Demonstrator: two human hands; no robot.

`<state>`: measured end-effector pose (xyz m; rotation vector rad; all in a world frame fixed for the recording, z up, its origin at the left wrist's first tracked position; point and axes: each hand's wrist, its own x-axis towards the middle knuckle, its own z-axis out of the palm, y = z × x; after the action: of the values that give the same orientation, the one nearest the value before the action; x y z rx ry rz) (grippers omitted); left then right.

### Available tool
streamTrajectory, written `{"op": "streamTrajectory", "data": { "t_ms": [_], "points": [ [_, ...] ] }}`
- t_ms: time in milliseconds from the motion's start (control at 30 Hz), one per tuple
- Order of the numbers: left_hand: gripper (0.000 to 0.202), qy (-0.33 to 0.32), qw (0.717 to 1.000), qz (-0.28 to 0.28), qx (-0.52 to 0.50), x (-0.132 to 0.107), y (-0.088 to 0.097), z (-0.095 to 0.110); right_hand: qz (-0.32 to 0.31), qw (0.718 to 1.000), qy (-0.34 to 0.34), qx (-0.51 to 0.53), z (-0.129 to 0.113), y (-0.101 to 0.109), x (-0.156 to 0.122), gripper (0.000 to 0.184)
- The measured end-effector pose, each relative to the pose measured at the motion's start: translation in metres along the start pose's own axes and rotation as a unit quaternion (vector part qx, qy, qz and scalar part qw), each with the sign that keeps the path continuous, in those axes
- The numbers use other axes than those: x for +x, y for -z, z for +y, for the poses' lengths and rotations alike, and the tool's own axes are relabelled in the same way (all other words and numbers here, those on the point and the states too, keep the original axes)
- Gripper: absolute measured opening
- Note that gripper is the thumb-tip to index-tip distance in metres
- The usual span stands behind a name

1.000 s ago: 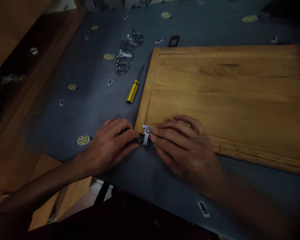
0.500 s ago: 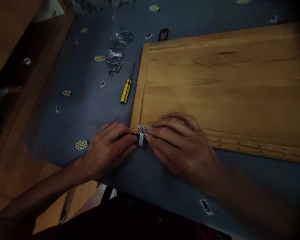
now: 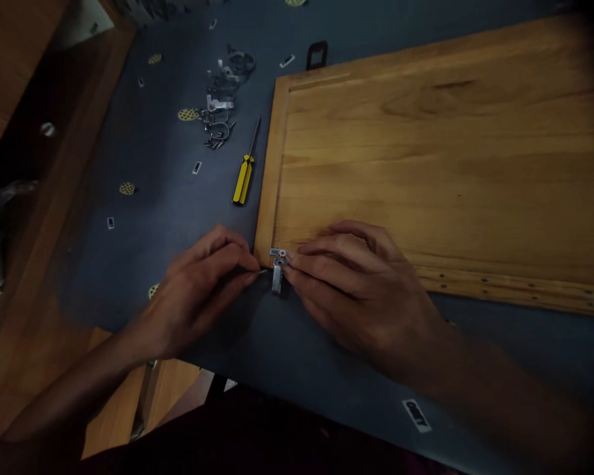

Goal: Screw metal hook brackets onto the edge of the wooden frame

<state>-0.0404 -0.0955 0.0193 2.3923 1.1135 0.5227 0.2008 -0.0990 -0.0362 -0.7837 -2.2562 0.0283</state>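
Observation:
My right hand (image 3: 361, 290) is closed, its fingertips pinching a small metal bracket (image 3: 277, 277) against the near left corner of the wooden panel (image 3: 426, 165). A cross-slot screw head (image 3: 282, 253) shows on the bracket's flat arm, which lies on the panel; the other arm hangs over the panel's edge. Just left of the bracket, my left hand (image 3: 202, 284) is closed in a pinch. A thin pointed piece, apparently a small screw (image 3: 263, 272), sticks out from its fingertips toward the bracket, apart from it.
On the blue tablecloth (image 3: 163, 244), a yellow-handled screwdriver (image 3: 243, 179) lies left of the panel. Beyond it is a pile of metal brackets (image 3: 220, 104) and loose screws (image 3: 216, 142). A dark square ring (image 3: 317, 55) sits by the panel's far edge. Holes (image 3: 443, 285) line its near edge.
My left hand has drawn back slightly left from the bracket, and the thin piece at its fingertips now shows. The right hand stays on the bracket. The view has shifted slightly.

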Motion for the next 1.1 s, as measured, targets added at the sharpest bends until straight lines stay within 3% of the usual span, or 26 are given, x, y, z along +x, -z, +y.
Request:
{"op": "streamTrajectory", "data": {
  "t_ms": [167,500,1100],
  "points": [
    [0.007,0.017,0.997,-0.037,-0.061,0.013,0.004,-0.004,0.001,1.000,0.002,-0.007,-0.001,0.002,0.001,0.025],
    [0.013,0.013,0.993,-0.103,-0.055,0.032,0.011,-0.001,-0.006,1.000,0.005,-0.021,0.001,0.002,-0.001,0.023],
    [0.015,0.006,0.987,-0.149,-0.064,0.044,0.016,0.002,-0.003,0.999,0.003,-0.045,-0.001,0.001,0.001,0.029]
  ]
}}
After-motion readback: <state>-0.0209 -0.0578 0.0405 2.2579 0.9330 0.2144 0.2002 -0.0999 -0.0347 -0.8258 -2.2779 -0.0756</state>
